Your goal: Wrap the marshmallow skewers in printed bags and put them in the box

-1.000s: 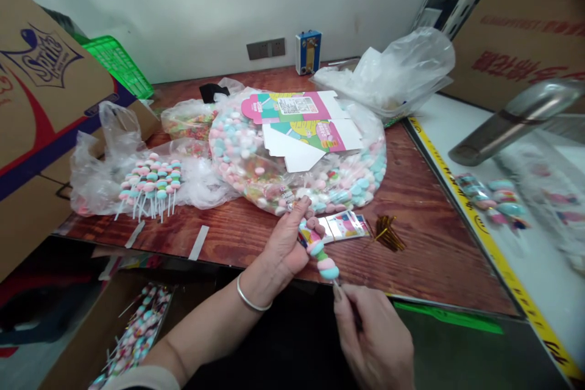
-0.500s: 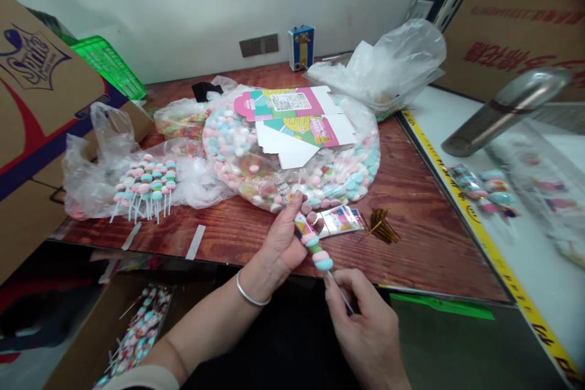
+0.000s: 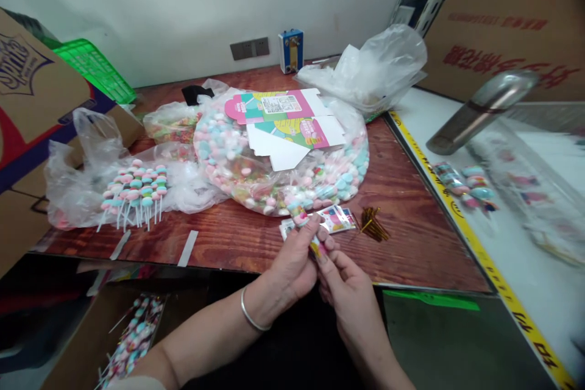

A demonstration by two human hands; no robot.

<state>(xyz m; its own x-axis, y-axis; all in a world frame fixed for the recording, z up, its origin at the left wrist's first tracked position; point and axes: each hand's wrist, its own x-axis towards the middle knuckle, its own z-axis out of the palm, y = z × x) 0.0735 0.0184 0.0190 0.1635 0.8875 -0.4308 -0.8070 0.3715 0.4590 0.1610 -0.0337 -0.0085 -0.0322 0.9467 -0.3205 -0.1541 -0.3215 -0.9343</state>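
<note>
A marshmallow skewer [image 3: 298, 214] in a printed clear sleeve slants between my hands over the table's front edge. My left hand [image 3: 292, 271] is closed round its middle, thumb on top. At its lower end, my right hand [image 3: 350, 286] pinches the sleeve, and the stick is hidden by the fingers. Just behind lies a stack of printed sleeves [image 3: 337, 219], partly covered by the left hand. Gold twist ties [image 3: 375, 223] lie in a small heap to the right. Unwrapped marshmallow skewers [image 3: 137, 186] are piled on plastic at the left.
A large bag of marshmallows [image 3: 350, 183] fills the table's middle, with a flattened printed box [image 3: 283, 122] on it. Wrapped skewers [image 3: 478, 183] and a steel flask [image 3: 475, 119] are on the white surface at right. Below left, a carton holds more skewers [image 3: 137, 332].
My right hand has moved up from the bare stick to the sleeve beside my left hand. The sleeve now covers the lower marshmallows, which showed bare before. The view has shifted slightly.
</note>
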